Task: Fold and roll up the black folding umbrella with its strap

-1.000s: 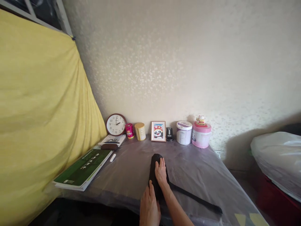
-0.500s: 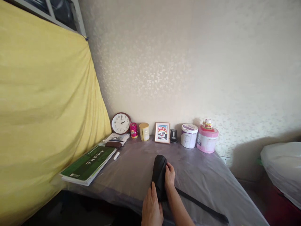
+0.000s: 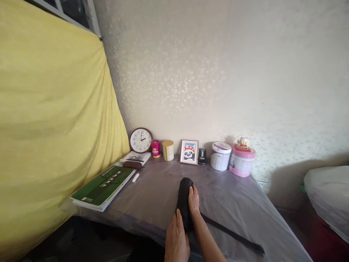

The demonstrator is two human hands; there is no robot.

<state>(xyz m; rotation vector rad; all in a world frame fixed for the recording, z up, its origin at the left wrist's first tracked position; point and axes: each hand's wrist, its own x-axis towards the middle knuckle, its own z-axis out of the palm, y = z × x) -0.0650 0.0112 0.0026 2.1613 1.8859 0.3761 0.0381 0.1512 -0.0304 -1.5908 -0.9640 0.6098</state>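
Note:
Between my two hands is a black folded umbrella, its rounded end pointing away from me over the near part of the table. My left hand wraps the lower left side, thumb and fingers against the dark cloth. Higher up, my right hand presses along the right side with its fingers curved round the fabric. A long flat black strip of cloth lies on the table to the right, running from behind my right wrist toward the front edge. Whether it joins the umbrella is hidden.
Along the wall stand a clock, a pink can, a yellow can, a picture frame, a purple-white tub and a pink tub. Green books lie left, beside a yellow curtain.
My right hand has shifted slightly on the umbrella, and the cloth round its top looks smoother and narrower. My left hand stays nearly in place. The view has moved a little.

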